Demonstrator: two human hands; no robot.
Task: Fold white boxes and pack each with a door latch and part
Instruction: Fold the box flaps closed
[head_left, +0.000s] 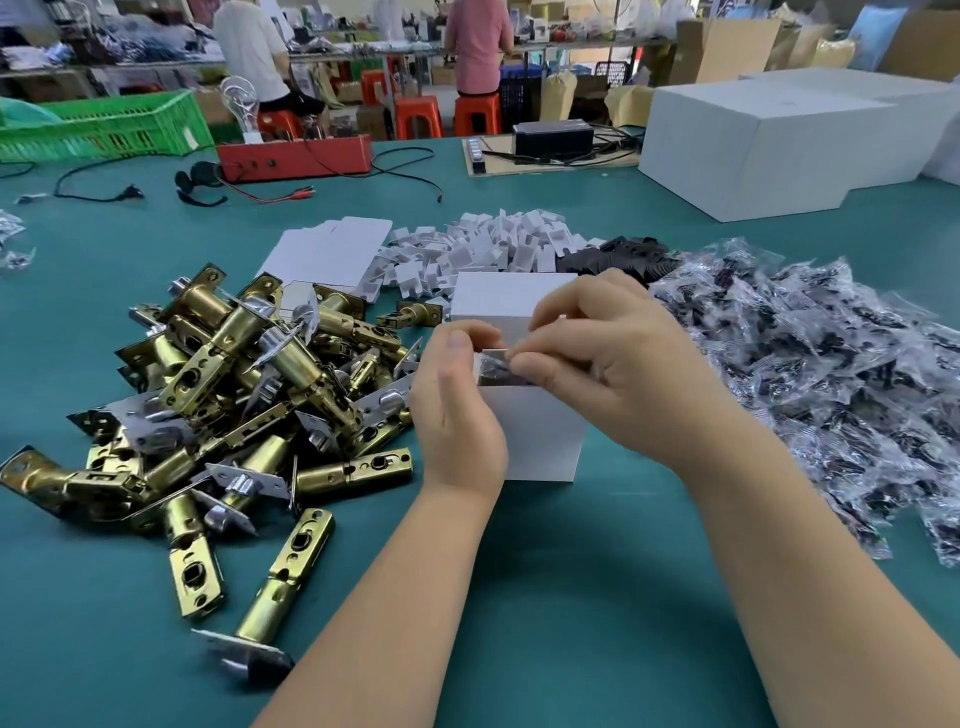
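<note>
Teal workbench cloth (571, 597) carries the job. At centre stands a small white cardboard box (535, 431), open-topped. My left hand (457, 410) curls round its 9 o'clock wall; my right hand (613, 364) pinches a clear bagged dark part (496, 366) at the mouth. I judge it should go in flat, clearing the flaps. Brass door latches (234, 395) lie heaped at 9 o'clock.
</note>
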